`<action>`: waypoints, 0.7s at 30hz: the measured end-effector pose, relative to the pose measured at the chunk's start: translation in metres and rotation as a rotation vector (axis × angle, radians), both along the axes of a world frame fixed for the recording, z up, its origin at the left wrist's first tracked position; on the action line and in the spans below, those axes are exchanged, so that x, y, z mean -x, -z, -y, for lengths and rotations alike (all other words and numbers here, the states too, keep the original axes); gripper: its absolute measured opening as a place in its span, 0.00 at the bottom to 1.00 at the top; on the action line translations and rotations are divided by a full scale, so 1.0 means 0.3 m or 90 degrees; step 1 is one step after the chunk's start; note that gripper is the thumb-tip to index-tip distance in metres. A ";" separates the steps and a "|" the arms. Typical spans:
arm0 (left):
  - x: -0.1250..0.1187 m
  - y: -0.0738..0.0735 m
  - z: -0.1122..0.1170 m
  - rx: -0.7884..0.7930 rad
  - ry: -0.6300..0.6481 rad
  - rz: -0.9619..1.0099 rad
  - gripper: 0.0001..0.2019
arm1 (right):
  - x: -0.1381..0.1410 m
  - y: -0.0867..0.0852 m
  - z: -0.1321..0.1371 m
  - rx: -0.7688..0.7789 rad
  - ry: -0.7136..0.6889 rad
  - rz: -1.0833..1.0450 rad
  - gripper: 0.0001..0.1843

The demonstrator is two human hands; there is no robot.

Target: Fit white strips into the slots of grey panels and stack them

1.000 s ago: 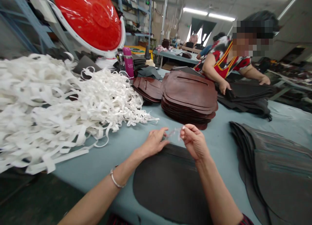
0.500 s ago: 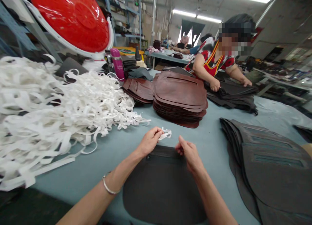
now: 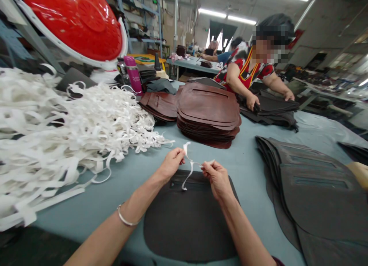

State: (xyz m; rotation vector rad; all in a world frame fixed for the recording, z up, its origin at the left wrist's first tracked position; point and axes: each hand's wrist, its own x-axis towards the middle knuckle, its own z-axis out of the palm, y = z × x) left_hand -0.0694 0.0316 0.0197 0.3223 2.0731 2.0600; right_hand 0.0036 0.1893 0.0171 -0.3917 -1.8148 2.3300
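A thin white strip [image 3: 189, 176] hangs in a loose curl between my hands, its free end dangling over a black leather panel [image 3: 189, 223]. My left hand [image 3: 174, 161] pinches one part of the strip, and a short end sticks up past its fingertips. Closed on the other part, my right hand [image 3: 215, 174] is held just above the panel's far right edge. The panel lies flat in front of me, with a slot near its far edge partly covered by my hands.
To the left spreads a big heap of white strips [image 3: 86, 120]. Brown leather panels [image 3: 207, 108] are stacked ahead, black panels [image 3: 322, 181] lie right. Across the blue-grey table [image 3: 247, 158] a co-worker [image 3: 244, 74] handles black pieces. A purple bottle [image 3: 133, 75] stands behind the heap.
My right hand has taken hold of the white strip, which was bunched in my left hand and is now drawn out between both. The view has shifted slightly.
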 end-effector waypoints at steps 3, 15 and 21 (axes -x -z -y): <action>0.058 0.000 0.040 -0.043 -0.073 0.034 0.12 | -0.015 -0.014 -0.025 0.008 -0.004 -0.012 0.16; 0.035 -0.117 0.132 -0.094 -0.141 0.000 0.16 | -0.040 -0.010 -0.064 0.012 0.037 -0.017 0.15; -0.047 -0.109 0.016 -0.125 -0.191 -0.234 0.30 | -0.038 -0.006 -0.005 -0.038 0.007 0.022 0.17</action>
